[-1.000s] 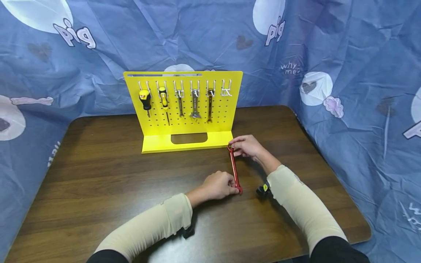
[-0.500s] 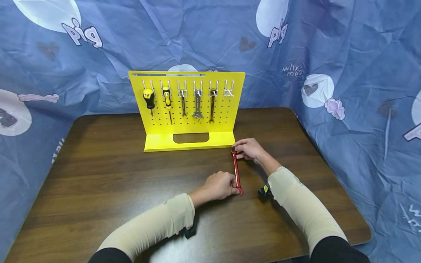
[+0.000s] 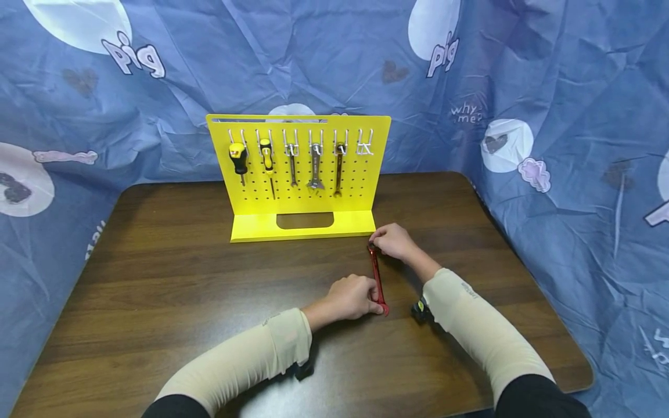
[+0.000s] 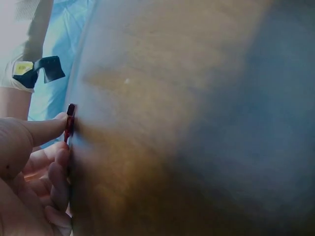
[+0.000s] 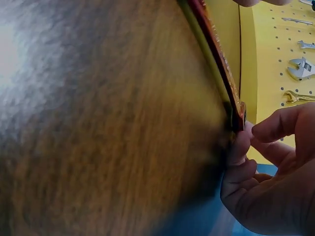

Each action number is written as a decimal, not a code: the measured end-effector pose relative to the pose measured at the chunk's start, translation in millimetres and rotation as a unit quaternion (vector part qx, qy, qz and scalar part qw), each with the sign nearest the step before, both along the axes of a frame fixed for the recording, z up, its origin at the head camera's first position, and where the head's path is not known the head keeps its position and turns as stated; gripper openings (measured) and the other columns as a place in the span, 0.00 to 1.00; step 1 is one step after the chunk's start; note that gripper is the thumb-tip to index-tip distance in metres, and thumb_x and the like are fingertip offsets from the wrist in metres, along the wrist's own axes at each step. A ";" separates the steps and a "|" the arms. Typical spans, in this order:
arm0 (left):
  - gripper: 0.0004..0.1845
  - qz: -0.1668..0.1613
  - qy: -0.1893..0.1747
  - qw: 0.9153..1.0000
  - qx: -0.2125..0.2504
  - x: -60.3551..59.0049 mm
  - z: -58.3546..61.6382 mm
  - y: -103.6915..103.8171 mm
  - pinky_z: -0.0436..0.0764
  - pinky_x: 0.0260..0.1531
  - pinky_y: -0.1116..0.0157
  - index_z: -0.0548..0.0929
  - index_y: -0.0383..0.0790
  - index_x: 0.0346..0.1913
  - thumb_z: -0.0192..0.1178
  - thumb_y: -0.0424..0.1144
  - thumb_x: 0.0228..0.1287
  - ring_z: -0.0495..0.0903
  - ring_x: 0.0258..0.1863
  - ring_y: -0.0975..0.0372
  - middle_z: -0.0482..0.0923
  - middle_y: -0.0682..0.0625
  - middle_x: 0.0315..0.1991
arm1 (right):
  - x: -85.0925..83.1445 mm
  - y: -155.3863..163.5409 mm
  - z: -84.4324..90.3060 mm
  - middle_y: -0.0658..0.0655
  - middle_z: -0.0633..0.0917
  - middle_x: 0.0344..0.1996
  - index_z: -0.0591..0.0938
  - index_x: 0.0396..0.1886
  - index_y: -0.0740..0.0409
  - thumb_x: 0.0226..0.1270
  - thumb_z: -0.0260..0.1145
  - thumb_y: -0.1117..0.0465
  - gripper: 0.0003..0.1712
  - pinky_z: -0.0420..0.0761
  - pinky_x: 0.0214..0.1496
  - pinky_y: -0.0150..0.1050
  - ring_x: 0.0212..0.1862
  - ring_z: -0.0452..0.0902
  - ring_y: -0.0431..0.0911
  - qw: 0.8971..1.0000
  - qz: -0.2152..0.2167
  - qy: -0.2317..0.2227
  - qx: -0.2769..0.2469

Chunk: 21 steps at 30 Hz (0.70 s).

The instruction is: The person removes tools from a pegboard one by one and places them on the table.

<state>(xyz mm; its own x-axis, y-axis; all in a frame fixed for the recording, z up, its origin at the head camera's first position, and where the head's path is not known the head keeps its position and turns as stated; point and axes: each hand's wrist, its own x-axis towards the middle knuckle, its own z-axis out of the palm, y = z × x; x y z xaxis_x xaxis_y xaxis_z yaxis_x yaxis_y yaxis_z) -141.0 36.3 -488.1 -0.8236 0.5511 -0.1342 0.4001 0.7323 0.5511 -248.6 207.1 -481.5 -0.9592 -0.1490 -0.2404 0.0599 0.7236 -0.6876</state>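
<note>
A red combination wrench [image 3: 376,273] lies between my two hands, low over the brown table, pointing away from me. My left hand [image 3: 351,297] pinches its near, open-ended part between thumb and fingers; the left wrist view shows the red wrench [image 4: 70,123] edge-on there. At the far, ring end is my right hand [image 3: 394,240], thumb and fingertips curled at the ring. In the right wrist view the shaft of the wrench [image 5: 219,54] runs down to these fingertips [image 5: 241,145].
Just behind the right hand stands a yellow pegboard [image 3: 303,203]. From its hooks hang two yellow-black screwdrivers [image 3: 238,158], an adjustable wrench [image 3: 316,165] and other wrenches [image 3: 340,168]. The rightmost hook [image 3: 364,145] holds no tool. A blue printed curtain [image 3: 324,52] surrounds the table [image 3: 172,278].
The wrench's ring end has come slightly nearer and lower, the right hand with it. The left hand stays at the near end. The head view has shifted a little.
</note>
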 end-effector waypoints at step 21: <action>0.10 0.057 0.025 0.988 0.144 -69.1 19.6 -27.0 0.80 0.49 0.58 0.86 0.37 0.49 0.62 0.39 0.71 0.83 0.45 0.57 0.86 0.48 0.44 | -31.5 -24.6 75.2 0.60 0.89 0.41 0.86 0.51 0.64 0.72 0.63 0.66 0.12 0.83 0.40 0.41 0.40 0.86 0.49 0.963 0.033 0.251 -0.095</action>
<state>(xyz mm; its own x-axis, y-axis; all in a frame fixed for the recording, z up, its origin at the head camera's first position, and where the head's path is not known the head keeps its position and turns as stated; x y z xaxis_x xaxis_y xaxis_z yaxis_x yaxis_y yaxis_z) -210.1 9.3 -468.5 -0.8844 0.4633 0.0567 0.3553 0.5894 0.7256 -280.2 182.5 -406.4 -0.9348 -0.2087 0.2875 -0.3551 0.5734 -0.7383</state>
